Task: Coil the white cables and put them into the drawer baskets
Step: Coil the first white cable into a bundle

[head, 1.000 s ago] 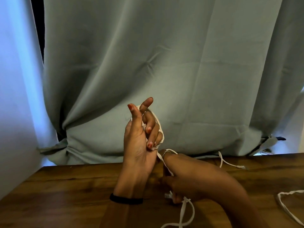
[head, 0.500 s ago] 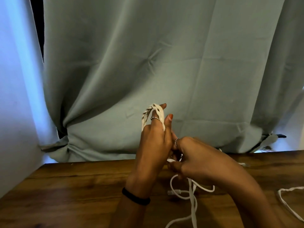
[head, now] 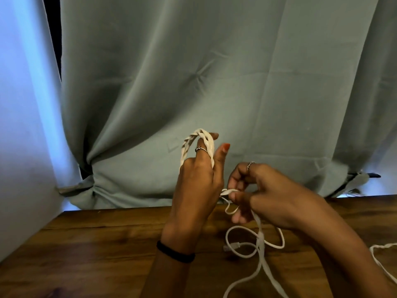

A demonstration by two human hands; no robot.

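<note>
- Starting at the left, a pale wall (head: 23,125) meets a grey-green curtain (head: 214,72) that hangs behind the whole scene and bunches where it reaches the wooden table (head: 86,254).
- Raised upright near the middle, the left hand (head: 197,183) serves as the spool: turns of the white cable (head: 205,145) are looped over its extended fingers, which stand fairly straight, a ring on one of them and a black band (head: 175,253) round the wrist.
- Just beside it, the right hand (head: 264,198) has its fingers curled and pinches the cable's free run, feeding it toward the left palm.
- Below the hands, the rest of the same cable lies in slack loops on the table, with its plug end (head: 233,246) resting on the wood.
- At the far right edge, a second cable (head: 380,254) lies on the table, well apart and untouched.
- By my reading, the coiling step is under way and partly done, since a good length is not yet wound.
- Next, I would expect another turn round the left fingers, which calls for light tension so the loops do not slip off the fingertips.
- No drawer or basket is in view, so stowing looks some way off.
</note>
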